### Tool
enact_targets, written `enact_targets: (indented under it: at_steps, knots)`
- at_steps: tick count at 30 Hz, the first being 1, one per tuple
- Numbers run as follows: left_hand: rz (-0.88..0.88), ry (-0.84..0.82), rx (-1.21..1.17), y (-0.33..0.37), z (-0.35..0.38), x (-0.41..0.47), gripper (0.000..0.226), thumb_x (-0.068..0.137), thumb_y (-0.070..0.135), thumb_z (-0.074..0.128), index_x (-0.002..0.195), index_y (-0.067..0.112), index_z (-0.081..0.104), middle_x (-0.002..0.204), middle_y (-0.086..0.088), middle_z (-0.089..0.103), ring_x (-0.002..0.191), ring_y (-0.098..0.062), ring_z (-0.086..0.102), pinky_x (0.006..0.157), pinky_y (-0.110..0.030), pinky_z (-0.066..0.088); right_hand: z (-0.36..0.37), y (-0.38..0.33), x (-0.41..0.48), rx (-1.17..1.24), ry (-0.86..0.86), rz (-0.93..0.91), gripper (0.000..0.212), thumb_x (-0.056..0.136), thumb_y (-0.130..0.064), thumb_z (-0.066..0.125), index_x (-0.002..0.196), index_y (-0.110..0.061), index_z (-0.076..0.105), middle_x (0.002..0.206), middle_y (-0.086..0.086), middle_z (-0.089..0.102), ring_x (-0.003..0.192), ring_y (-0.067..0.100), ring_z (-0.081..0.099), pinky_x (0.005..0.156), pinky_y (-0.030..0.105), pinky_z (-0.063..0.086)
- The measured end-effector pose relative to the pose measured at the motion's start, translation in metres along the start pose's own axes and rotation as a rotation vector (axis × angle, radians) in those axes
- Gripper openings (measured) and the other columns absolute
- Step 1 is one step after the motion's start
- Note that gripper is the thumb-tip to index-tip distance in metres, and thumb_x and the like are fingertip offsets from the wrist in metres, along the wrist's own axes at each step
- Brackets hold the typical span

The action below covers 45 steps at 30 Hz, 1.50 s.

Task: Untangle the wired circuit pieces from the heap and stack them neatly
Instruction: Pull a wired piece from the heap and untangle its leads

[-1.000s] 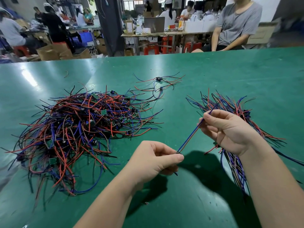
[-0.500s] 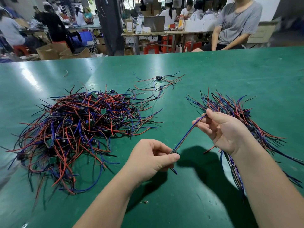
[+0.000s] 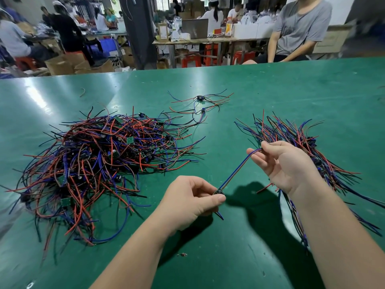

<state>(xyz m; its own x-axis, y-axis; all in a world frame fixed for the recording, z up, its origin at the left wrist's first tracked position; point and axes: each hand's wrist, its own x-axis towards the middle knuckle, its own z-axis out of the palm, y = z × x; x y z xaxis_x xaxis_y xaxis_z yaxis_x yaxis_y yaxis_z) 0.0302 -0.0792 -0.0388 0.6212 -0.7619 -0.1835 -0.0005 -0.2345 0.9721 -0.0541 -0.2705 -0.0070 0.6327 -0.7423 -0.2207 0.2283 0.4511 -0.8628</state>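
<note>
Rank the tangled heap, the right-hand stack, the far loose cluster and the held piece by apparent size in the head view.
1. Tangled heap.
2. Right-hand stack, partly hidden.
3. Far loose cluster and held piece, between left hand and right hand: unsure, the cluster spreads wider but lies farther away.

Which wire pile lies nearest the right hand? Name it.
The aligned bundle just behind the right hand; the heap lies left, the small cluster farther back.
</note>
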Motion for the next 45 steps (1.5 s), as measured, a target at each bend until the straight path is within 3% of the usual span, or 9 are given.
enact_targets:
  at_steps: [8,15,22,26,29,34,38,41,45]
  knots:
    - [-0.021,-0.031,-0.08,0.007,-0.003,-0.006,0.011,0.072,0.009,0.081,0.069,0.01,0.07,0.067,-0.014,0.071,0.059,-0.019,0.066,0.056,-0.026,0.053,0.002,0.003,0.003,0.06,0.022,-0.016,0.023,0.095,-0.009,0.054,0.074,-0.008,0.046,0.042,-0.002,0.052,0.055,0.019,0.07,0.041,0.016,0.049]
    - [0.01,-0.013,-0.409,0.024,-0.013,-0.01,0.023,0.047,0.035,0.079,0.065,0.021,0.075,0.077,0.003,0.071,0.072,-0.006,0.063,0.07,-0.027,0.048,0.0,0.001,0.005,0.096,-0.151,0.102,0.033,0.093,-0.039,0.048,0.083,-0.009,0.059,0.071,0.005,0.072,0.071,0.019,0.073,0.052,0.02,0.055]
    - [-0.029,0.005,-0.883,0.031,-0.024,-0.009,0.017,0.054,0.032,0.073,0.061,0.017,0.071,0.063,0.005,0.061,0.058,-0.008,0.058,0.063,-0.019,0.049,0.005,0.023,-0.005,-0.368,-0.372,0.21,0.01,0.087,0.005,0.056,0.093,-0.001,0.062,0.075,0.016,0.066,0.052,0.017,0.065,0.048,0.021,0.053]
    - [0.041,-0.027,-1.022,0.032,-0.025,-0.011,0.014,0.057,0.03,0.07,0.059,0.016,0.072,0.067,0.004,0.071,0.062,-0.006,0.065,0.067,-0.02,0.054,0.006,0.031,-0.012,-0.736,-0.522,0.202,0.02,0.08,0.008,0.066,0.097,-0.002,0.066,0.071,0.012,0.067,0.056,0.019,0.065,0.05,0.023,0.052]
    - [0.073,-0.004,-1.056,0.031,-0.026,-0.009,0.013,0.061,0.028,0.068,0.065,0.016,0.073,0.075,0.004,0.074,0.064,-0.006,0.067,0.067,-0.02,0.054,0.01,0.03,-0.017,-0.683,-0.568,0.134,0.024,0.072,0.002,0.073,0.094,-0.007,0.07,0.072,0.012,0.065,0.057,0.018,0.061,0.051,0.02,0.049]
    - [0.095,0.133,-0.852,0.027,-0.012,-0.007,0.031,0.045,0.022,0.083,0.071,0.027,0.067,0.072,0.007,0.068,0.055,-0.005,0.058,0.058,-0.019,0.045,0.027,0.036,-0.027,-0.164,-0.652,0.084,0.033,0.06,-0.017,0.076,0.093,-0.017,0.077,0.075,0.006,0.068,0.058,0.01,0.059,0.058,0.016,0.049]
    - [0.254,0.196,-0.575,0.019,0.004,-0.007,0.016,0.063,0.016,0.079,0.064,0.03,0.071,0.063,0.01,0.065,0.057,-0.002,0.056,0.06,-0.016,0.044,0.038,0.039,-0.034,0.023,-0.595,0.064,0.023,0.059,-0.025,0.073,0.078,-0.016,0.078,0.072,0.001,0.071,0.06,0.006,0.063,0.061,0.015,0.052]
    - [0.442,0.094,-0.313,0.015,0.003,-0.009,0.026,0.067,0.017,0.079,0.086,0.034,0.073,0.084,0.009,0.072,0.074,-0.003,0.061,0.071,-0.017,0.048,0.041,0.036,-0.035,0.095,-0.493,0.073,0.012,0.067,-0.024,0.065,0.064,-0.015,0.073,0.064,-0.001,0.067,0.051,0.006,0.06,0.049,0.016,0.05]
    - [0.562,0.084,-0.138,0.013,0.001,-0.007,0.024,0.082,0.009,0.067,0.101,0.024,0.071,0.097,0.009,0.072,0.085,-0.003,0.062,0.076,-0.016,0.049,0.032,0.021,-0.029,0.207,-0.487,0.137,0.014,0.077,-0.025,0.055,0.072,-0.012,0.058,0.059,-0.001,0.056,0.044,0.006,0.05,0.041,0.013,0.041]
